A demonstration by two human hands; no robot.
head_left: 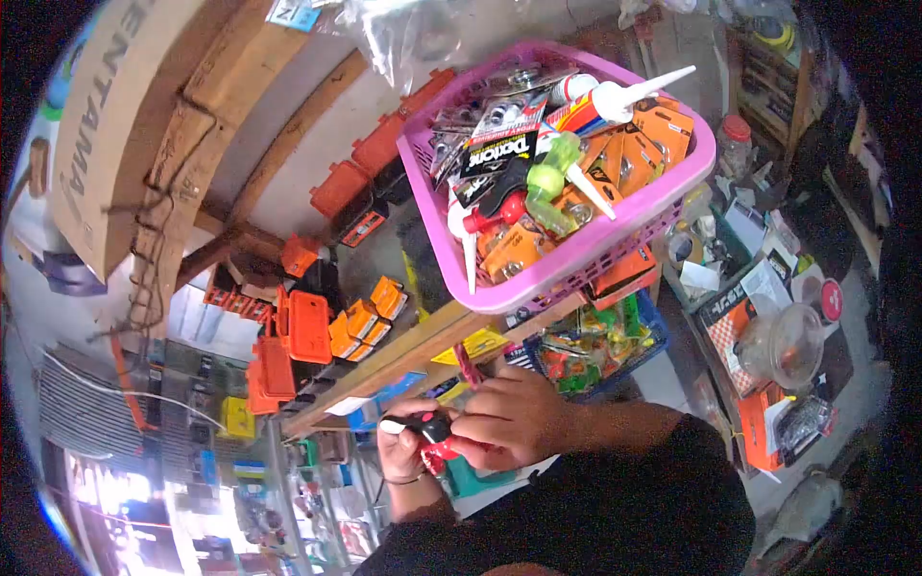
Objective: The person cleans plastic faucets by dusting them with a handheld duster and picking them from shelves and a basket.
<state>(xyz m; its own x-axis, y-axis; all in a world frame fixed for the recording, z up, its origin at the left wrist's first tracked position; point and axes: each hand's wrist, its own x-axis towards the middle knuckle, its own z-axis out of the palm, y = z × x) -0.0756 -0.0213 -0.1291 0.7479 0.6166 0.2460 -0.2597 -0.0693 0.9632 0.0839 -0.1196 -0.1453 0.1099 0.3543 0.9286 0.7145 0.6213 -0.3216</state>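
My left hand [399, 449], with a thin dark band at its wrist, is closed around a small black-and-red object [437, 429]. A pale tip shows at the object's left end, and its exact kind I cannot make out. My right hand [511, 415] reaches over from the right, its fingers curled against the red part of the same object. A dark red strip [468, 365] sticks up beside the right hand's knuckles; whether it is held there is unclear. Beyond both hands, a pink plastic basket [567, 288] is filled with carded goods, white-nozzled tubes and a black-and-red piece [499, 206].
A wooden beam [384, 360] runs under the basket. Orange toolboxes [307, 324] and small orange boxes [360, 322] stand left of it. A blue basket [615, 370] of small packets sits below. At right are a clear round tub [783, 346] and stacked boxes.
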